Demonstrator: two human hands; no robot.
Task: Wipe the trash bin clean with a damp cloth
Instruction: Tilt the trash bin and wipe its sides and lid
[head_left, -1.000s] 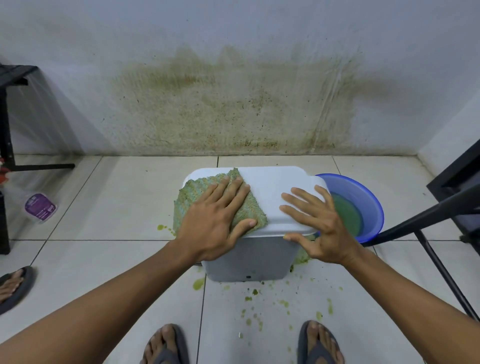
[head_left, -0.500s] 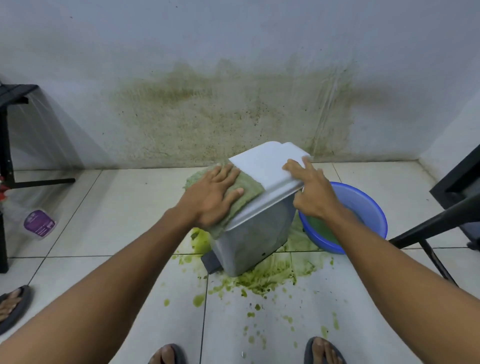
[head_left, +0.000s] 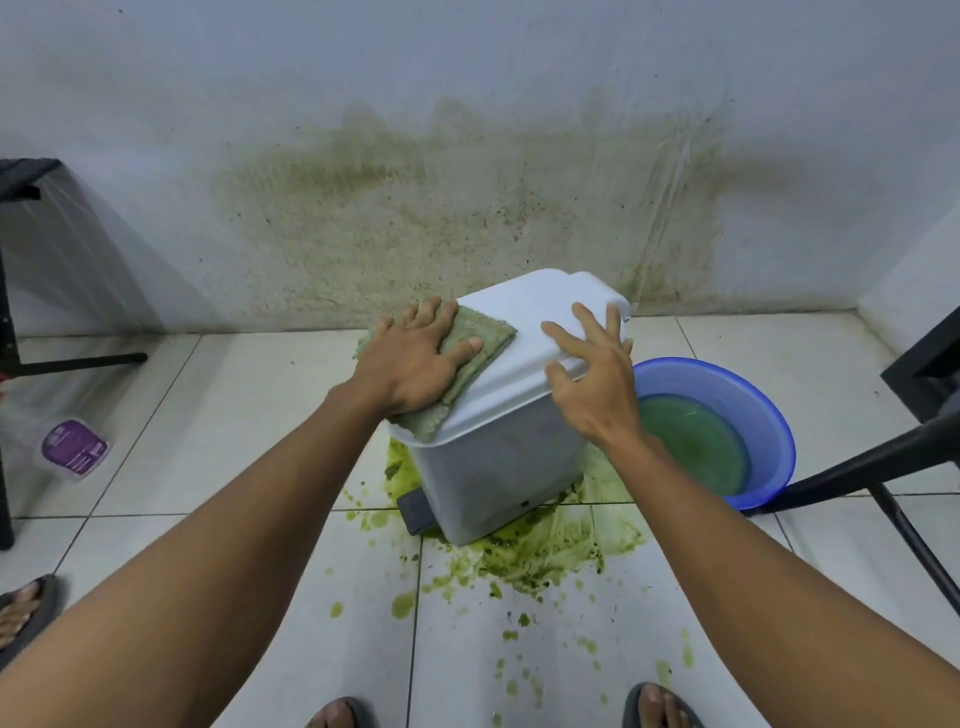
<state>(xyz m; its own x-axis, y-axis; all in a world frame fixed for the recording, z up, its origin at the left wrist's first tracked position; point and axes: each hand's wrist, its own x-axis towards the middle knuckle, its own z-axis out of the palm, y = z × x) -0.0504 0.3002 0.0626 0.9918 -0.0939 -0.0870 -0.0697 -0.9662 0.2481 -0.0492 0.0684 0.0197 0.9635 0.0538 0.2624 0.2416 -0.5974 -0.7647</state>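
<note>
A small pedal trash bin (head_left: 498, 467) with a white lid (head_left: 535, 332) and grey body stands on the tiled floor, turned at an angle, its dark pedal (head_left: 414, 512) at the lower left. A green damp cloth (head_left: 475, 348) lies on the lid's left part. My left hand (head_left: 415, 358) presses flat on the cloth, fingers spread. My right hand (head_left: 592, 379) rests on the lid's right edge, fingers spread over it, steadying the bin.
A blue basin (head_left: 753, 395) of greenish water sits right of the bin. Green slime (head_left: 540, 551) is smeared on the floor around the bin's base. Black furniture legs (head_left: 857, 467) cross at right, a black frame (head_left: 15, 270) at left. A purple-labelled packet (head_left: 72, 447) lies left.
The bin has been turned and shifted away from me, baring a green smear on the floor. Both hands stay on the lid; my right hand's fingers have spread.
</note>
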